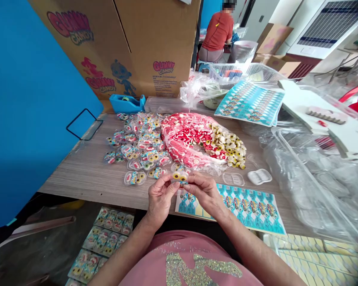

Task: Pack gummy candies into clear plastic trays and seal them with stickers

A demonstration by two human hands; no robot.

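Observation:
My left hand (162,196) and my right hand (203,192) pinch a small clear plastic candy pack (180,177) from its two sides. Two yellow eye-shaped gummies show in its upper part, and a printed label crosses it below. Under my right hand lies a sheet of blue labels (247,206) at the table's front edge. Beyond my hands is an opened bag (179,139) of red-and-white gummies and yellow eye gummies (229,145). To its left, filled candy packs (149,137) are heaped. Clear plastic shells (259,176) lie right of my right hand.
A blue tape dispenser (127,104) stands before a large cardboard box (155,43). More label sheets (250,101) rest at the back right, near a clear tub (310,174) of shells. Packed trays (107,234) sit below the table. A person in red (219,33) sits further back.

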